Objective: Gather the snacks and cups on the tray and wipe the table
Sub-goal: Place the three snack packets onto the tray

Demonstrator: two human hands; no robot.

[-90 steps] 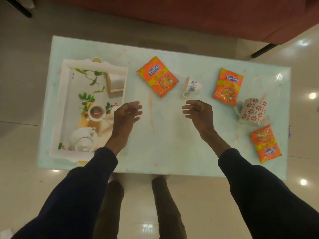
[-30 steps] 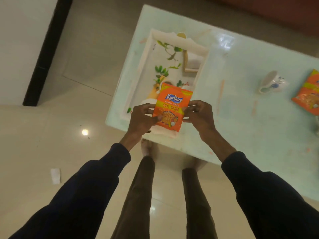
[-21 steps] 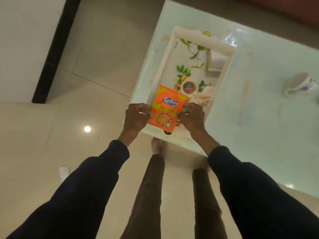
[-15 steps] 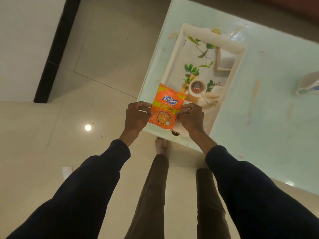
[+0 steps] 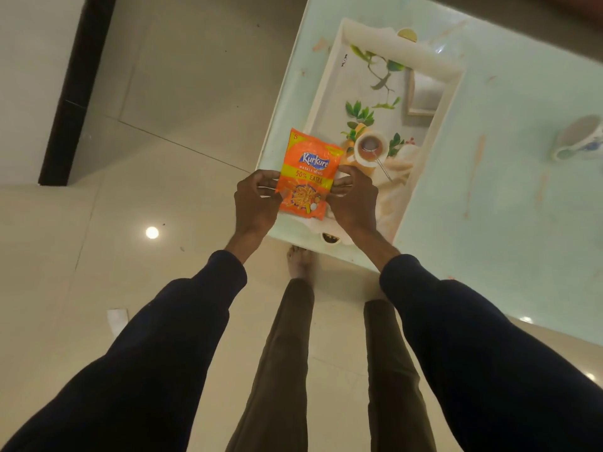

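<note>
1. Left hand (image 5: 257,203) and right hand (image 5: 354,203) each pinch a side edge of the orange Kurkure packet (image 5: 308,177), held over the tray's (image 5: 375,37) near end.
2. Tray sits at the counter's (image 5: 522,207) left end.
3. Floral cup (image 5: 576,138) lies tipped over, far right.

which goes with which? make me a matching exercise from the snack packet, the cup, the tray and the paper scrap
1 Kurkure packet
2 blue-flowered cup
3 tray
4 paper scrap

a on the floor
b on its side on the table
c pinched between left hand and right hand
d flat at the table's end

Pairs: 1-c, 2-b, 3-d, 4-a
</note>
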